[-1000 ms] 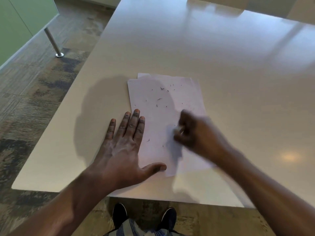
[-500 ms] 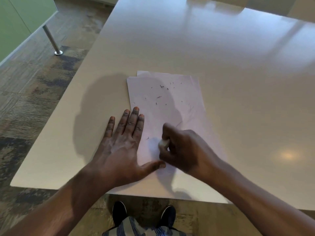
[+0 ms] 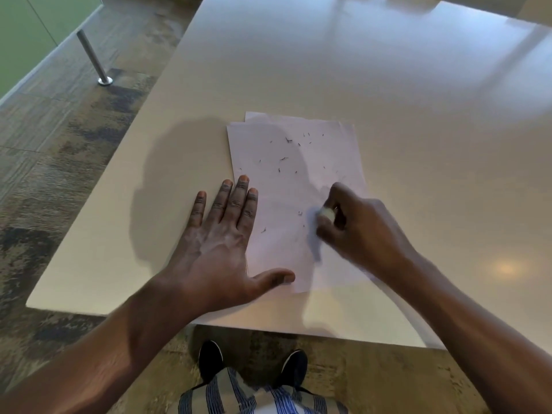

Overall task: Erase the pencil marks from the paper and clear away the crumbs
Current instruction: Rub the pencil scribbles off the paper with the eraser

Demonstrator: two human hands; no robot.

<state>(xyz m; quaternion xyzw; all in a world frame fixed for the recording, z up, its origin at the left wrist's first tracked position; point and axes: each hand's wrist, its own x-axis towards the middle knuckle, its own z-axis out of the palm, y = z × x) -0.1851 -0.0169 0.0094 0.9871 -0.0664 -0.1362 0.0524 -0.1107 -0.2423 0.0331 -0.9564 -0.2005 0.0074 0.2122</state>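
A white sheet of paper (image 3: 286, 189) lies on the beige table, with a second sheet peeking out under its top edge. Dark eraser crumbs (image 3: 288, 141) are scattered over its upper half, and a few lie near the middle. My left hand (image 3: 221, 243) rests flat, fingers spread, on the paper's left edge, thumb on its lower part. My right hand (image 3: 358, 231) is curled around a small white eraser (image 3: 325, 213), pressed on the paper's right side. Any pencil marks are too faint to make out.
The beige table (image 3: 388, 100) stretches far back and right; its near edge and left corner are close to me. A metal leg (image 3: 92, 59) stands on the patterned floor at the left, beside a green wall. My shoes show below the table edge.
My right hand with the eraser swept from the paper's right side to the lower middle near my thumb, then back up and right. My left hand stayed put.
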